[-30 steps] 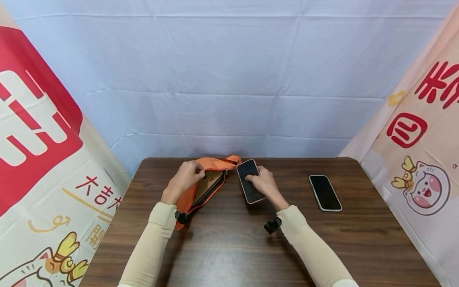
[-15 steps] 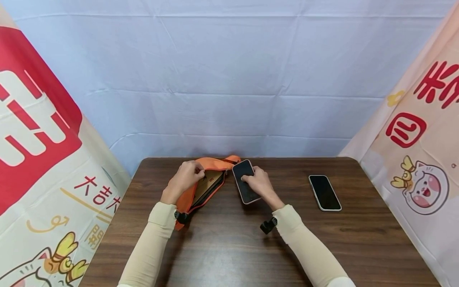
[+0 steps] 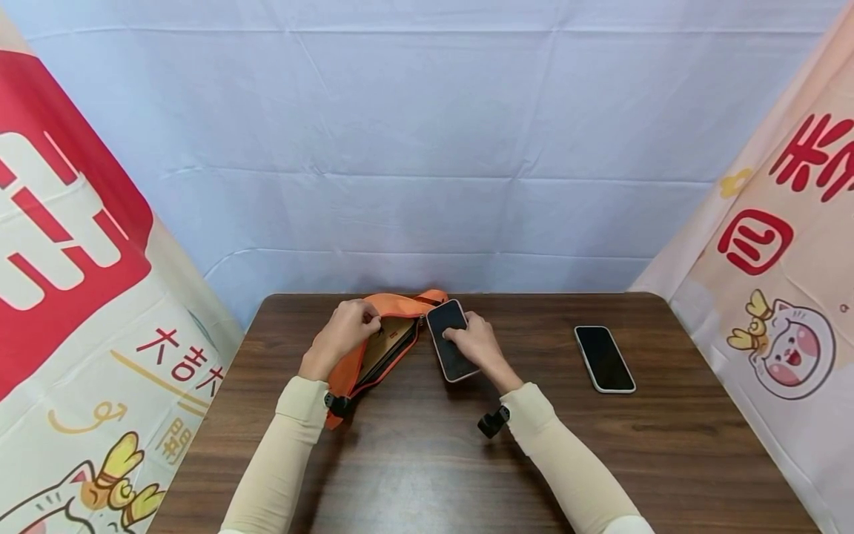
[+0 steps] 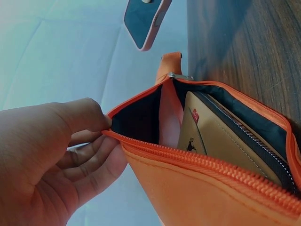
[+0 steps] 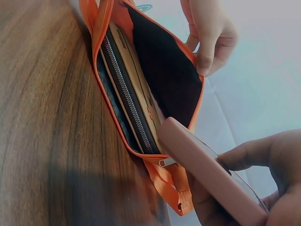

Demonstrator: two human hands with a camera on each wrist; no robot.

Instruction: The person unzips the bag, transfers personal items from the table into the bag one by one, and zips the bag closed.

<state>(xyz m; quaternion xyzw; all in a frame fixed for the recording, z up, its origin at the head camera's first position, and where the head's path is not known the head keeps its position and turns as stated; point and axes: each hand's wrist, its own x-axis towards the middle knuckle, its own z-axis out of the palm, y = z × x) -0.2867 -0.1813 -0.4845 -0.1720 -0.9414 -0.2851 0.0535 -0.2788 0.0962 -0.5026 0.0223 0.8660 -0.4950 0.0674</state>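
An orange zippered bag [image 4: 174, 183] lies at the back left of the table, its mouth spread wide. My left hand [image 3: 345, 332] pinches one edge of that opening between thumb and fingers. Inside the bag sits a tan zippered wallet [image 4: 216, 132], with a dark zip along its edge. A smartphone in a pink case [image 3: 443, 337] is in my right hand [image 3: 477, 343], thumb across its dark screen and fingers beneath. In the right wrist view the phone's pink edge [image 5: 207, 172] stands close to the bag's zip-pull end [image 5: 167, 161]; whether they touch I cannot tell.
A second smartphone [image 3: 605, 360] in a pale case lies face up on the right of the brown wooden table [image 3: 414, 460]. A pale cloth [image 3: 427, 148] hangs behind the table, and printed banners [image 3: 787, 274] stand at both sides.
My right hand has moved left with the pink-cased phone, bringing it closer to the bag. The left hand stays on the bag's edge, and the second phone lies where it was.
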